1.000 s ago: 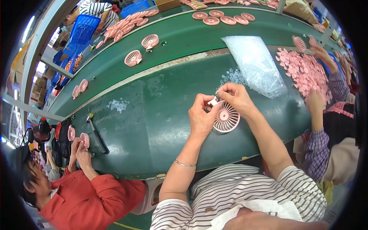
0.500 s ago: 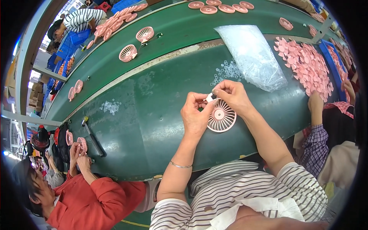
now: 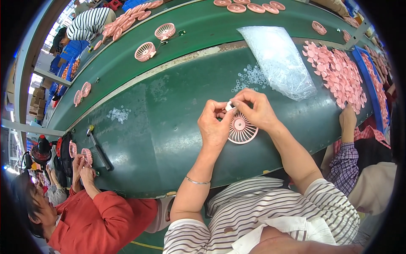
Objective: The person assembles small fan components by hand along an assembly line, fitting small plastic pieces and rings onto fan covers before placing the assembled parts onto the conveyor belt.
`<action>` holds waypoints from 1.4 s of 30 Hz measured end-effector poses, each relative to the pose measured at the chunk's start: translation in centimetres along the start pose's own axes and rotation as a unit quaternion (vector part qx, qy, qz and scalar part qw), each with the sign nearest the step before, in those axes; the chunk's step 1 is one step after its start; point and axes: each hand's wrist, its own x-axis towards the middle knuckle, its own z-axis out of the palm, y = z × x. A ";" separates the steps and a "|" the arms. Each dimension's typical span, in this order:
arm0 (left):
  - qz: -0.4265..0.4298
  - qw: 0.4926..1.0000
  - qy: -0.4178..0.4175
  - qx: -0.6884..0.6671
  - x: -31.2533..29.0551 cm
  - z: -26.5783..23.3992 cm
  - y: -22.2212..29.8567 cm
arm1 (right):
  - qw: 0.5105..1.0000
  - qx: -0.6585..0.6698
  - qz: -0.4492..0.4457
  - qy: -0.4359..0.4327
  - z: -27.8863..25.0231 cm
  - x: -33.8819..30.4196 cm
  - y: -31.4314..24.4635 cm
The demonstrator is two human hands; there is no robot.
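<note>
Both my hands are at the middle of the green table, over a round pink fan grille with thin radial ribs. Its lower part shows below my fingers, while its upper edge is hidden. My left hand has thumb and fingers closed at the grille's upper left side, by a small white part. From the other side my right hand pinches at the same white part. The exact contact between the fingertips is too small to make out.
Beyond my hands lie small clear rings and a clear plastic bag. Pink blade pieces heap at right beside a blue tray. A hammer lies at left near a co-worker in red. A conveyor carries pink fan housings.
My hands stay together at the white part, with fingertips slightly shifted. The dark bit between them shows less now. Housings on the conveyor have moved a little to the right.
</note>
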 end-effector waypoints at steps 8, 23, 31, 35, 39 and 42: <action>0.051 0.998 0.024 0.030 0.6 -0.4 -0.9 | 0.979 -0.105 -0.174 0.033 1.1 -0.8 -1.5; 0.024 0.998 0.027 -0.048 1.6 -1.9 -1.2 | 0.976 0.138 0.154 -0.070 -1.8 1.1 1.0; -0.042 0.979 0.102 -0.172 7.7 -2.1 3.3 | 0.982 -0.166 0.005 0.086 -2.5 1.2 4.1; 0.004 0.997 -0.016 -0.079 10.4 6.9 2.9 | 0.967 -0.250 0.004 0.039 -0.2 0.3 1.7; -0.014 0.993 -0.067 -0.100 12.4 16.5 0.9 | 0.956 -0.286 0.060 0.018 0.8 0.0 3.3; -0.004 0.978 -0.183 -0.105 13.6 17.9 2.1 | 0.961 -0.265 0.072 0.029 0.4 0.2 3.2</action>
